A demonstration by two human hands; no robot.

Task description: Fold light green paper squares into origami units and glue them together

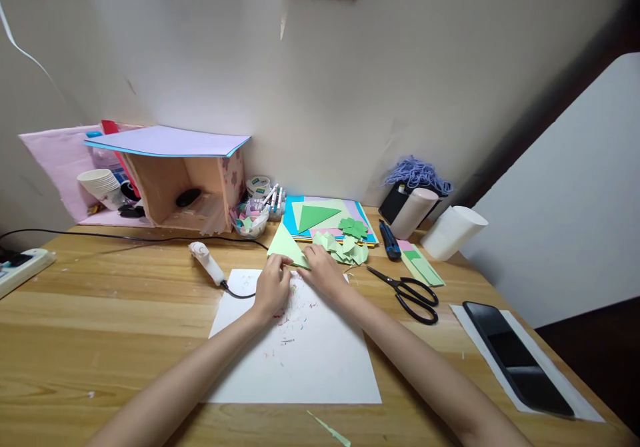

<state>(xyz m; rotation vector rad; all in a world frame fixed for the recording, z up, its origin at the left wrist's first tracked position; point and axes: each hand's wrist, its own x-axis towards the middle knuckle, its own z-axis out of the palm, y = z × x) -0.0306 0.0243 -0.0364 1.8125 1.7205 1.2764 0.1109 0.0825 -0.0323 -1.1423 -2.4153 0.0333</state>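
The pale green triangular paper [284,242] lay, one corner pointing away, near the far edge of the white rectangular sheet [325,377].

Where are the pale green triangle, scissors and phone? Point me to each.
Pale green triangle [286,246]: head view, middle of its visible face.
Scissors [399,285]: head view, around the pivot.
Phone [517,358]: head view, middle of the dark screen.

Left hand [275,284], right hand [323,272]: both touching pale green paper [284,244] | White sheet [320,374]: colour-marked, lying flat | Scissors [398,286]: black, right of sheet | Cutter [389,240]: blue-black | Phone [515,357]: far right | Table [125,314]: wooden
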